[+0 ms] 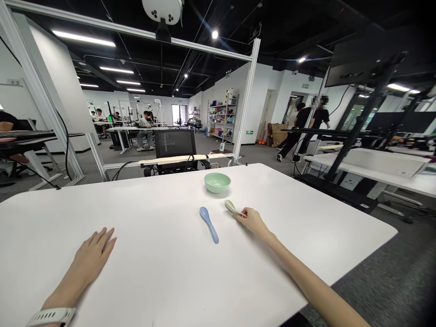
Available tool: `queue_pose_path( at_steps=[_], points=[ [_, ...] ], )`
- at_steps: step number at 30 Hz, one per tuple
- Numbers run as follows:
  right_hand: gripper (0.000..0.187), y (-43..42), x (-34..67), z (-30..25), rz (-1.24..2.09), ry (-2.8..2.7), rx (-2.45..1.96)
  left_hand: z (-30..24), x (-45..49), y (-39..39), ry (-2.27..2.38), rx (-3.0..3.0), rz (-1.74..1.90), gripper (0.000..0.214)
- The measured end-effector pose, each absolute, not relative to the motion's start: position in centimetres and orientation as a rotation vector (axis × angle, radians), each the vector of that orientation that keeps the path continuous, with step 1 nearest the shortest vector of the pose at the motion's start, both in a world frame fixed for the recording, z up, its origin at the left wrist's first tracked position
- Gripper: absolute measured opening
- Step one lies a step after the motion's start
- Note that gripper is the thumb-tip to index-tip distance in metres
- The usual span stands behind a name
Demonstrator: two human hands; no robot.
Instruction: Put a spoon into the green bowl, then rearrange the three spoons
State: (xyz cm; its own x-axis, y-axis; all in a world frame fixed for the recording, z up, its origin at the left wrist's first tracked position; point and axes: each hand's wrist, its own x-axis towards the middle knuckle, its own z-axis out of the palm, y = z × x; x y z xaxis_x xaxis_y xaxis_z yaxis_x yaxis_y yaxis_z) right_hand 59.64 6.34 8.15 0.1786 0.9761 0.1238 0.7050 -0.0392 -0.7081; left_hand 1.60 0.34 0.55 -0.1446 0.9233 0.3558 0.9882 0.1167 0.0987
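Our right hand [252, 221] is narrowed, with thumb and fingers closed around a pale green spoon [231, 206]. The spoon's scoop pokes out at about 10 o'clock from the fingertips, and its handle runs under the hand. Our left hand [93, 254] lies wide and flat on the white table [153, 204], fingers spread and holding nothing, with a white wristband [51, 316] on its wrist.

A blue spoon [208, 223] lies on the table at 9 o'clock from our right hand, near the green spoon but not touching it, its scoop toward 11 o'clock. A mint-green bowl [217, 182] sits at 12 o'clock from the blue spoon, just beyond it. Past the table's far edge stands a black chair [175, 145], with shelves [222, 119] farther off at 12 o'clock and two people [318, 119] at 1 o'clock.
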Motion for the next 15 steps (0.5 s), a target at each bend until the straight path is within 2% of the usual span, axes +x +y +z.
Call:
queue_pose_path(
  at_steps=[11, 15],
  points=[
    [0.028, 6.1, 60.1, 8.2, 0.587, -1.589, -1.759, 0.7, 1.6, 0.3, -2.214, -1.920, -0.423, 0.083],
    [0.030, 7.0, 61.5, 8.8, 0.494, -1.535, -1.762, 0.7, 1.6, 0.2, -2.203, -1.924, -0.416, 0.081]
  ],
)
